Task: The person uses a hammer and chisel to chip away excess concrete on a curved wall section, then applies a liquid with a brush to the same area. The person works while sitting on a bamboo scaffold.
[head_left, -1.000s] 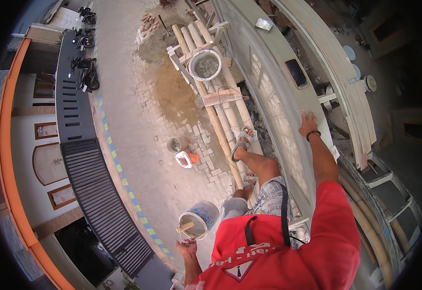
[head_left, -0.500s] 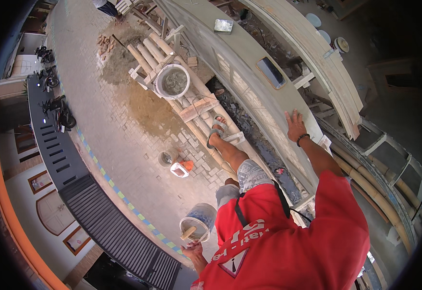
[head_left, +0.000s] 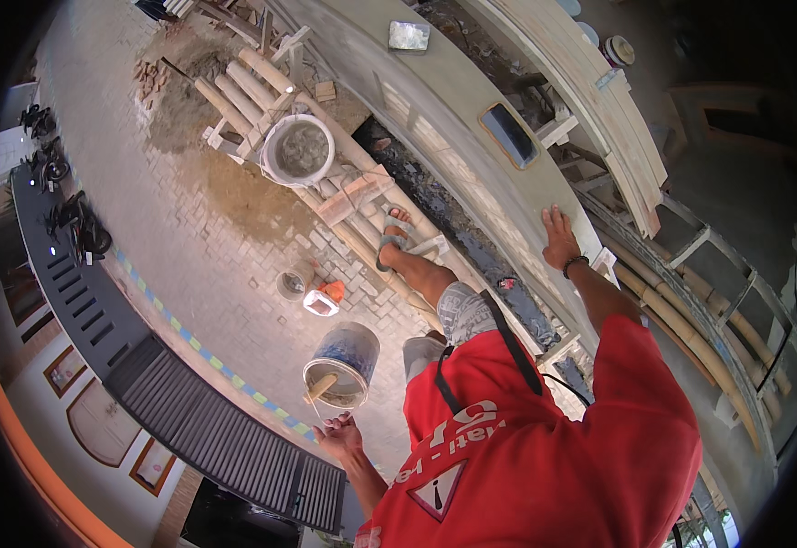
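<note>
Our left hand (head_left: 342, 437), left of the bamboo scaffold (head_left: 269, 73) and near its close end, has its fingers curled around the thin handle of a blue-stained bucket (head_left: 344, 352). That bucket hangs left of the scaffold too, its mouth tilted toward us, with a wooden tool handle (head_left: 322, 387) sticking out. Our right hand (head_left: 559, 239) is to the right of the scaffold, fingers spread and clasping nothing, the palm laid on the top of a grey wall (head_left: 453, 91) that runs alongside. On that wall top, farther along to the scaffold's right, lie a dark rectangular object (head_left: 509, 137) with a tan rim and a silvery box (head_left: 408, 36). We have one sandalled foot (head_left: 394, 236) on the scaffold, and beyond it a white tub (head_left: 269, 151) of wet grey mix stands on the poles. On the paving left of the scaffold sit a small pail (head_left: 291, 285) and, just beside it, a white-and-orange bag (head_left: 324, 301); sand (head_left: 243, 196) is spread farther along the same side.
</note>
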A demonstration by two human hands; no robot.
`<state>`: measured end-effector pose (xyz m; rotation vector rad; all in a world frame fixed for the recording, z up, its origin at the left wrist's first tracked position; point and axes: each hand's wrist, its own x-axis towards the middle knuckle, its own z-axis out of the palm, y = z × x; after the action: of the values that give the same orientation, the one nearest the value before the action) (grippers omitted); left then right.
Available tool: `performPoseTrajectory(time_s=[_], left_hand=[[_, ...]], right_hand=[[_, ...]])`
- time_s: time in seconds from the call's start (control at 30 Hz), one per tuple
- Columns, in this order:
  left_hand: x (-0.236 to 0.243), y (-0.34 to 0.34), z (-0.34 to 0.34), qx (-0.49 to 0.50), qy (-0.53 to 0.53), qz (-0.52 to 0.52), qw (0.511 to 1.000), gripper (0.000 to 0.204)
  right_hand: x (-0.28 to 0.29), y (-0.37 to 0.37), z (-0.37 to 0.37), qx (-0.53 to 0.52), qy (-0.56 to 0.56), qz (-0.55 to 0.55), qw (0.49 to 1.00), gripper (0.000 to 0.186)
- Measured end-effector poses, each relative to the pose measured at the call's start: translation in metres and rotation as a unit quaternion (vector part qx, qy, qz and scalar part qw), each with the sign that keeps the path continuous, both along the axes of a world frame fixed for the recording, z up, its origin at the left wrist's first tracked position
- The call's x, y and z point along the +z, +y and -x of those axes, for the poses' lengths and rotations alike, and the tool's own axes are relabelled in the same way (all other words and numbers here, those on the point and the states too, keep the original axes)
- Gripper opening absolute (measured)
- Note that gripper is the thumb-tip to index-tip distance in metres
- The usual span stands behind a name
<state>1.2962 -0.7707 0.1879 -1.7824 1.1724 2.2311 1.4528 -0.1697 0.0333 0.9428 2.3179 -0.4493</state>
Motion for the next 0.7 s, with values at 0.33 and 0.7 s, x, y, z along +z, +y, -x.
performPoseTrajectory(time_s=[0.33, 0.7], left_hand=[[0.01, 0.05, 0.093, -0.046, 0.024, -0.005, 0.999, 0.045], [0.006, 0.029, 0.179, -0.03, -0.007, 0.056, 0.998, 0.038]], right_hand=[[-0.009, 0.001, 0.065, -0.172, -0.068, 0.002, 0.983, 0.097], [-0.036, 0.007, 0.045, -0.162, -0.056, 0.02, 0.985, 0.108]])
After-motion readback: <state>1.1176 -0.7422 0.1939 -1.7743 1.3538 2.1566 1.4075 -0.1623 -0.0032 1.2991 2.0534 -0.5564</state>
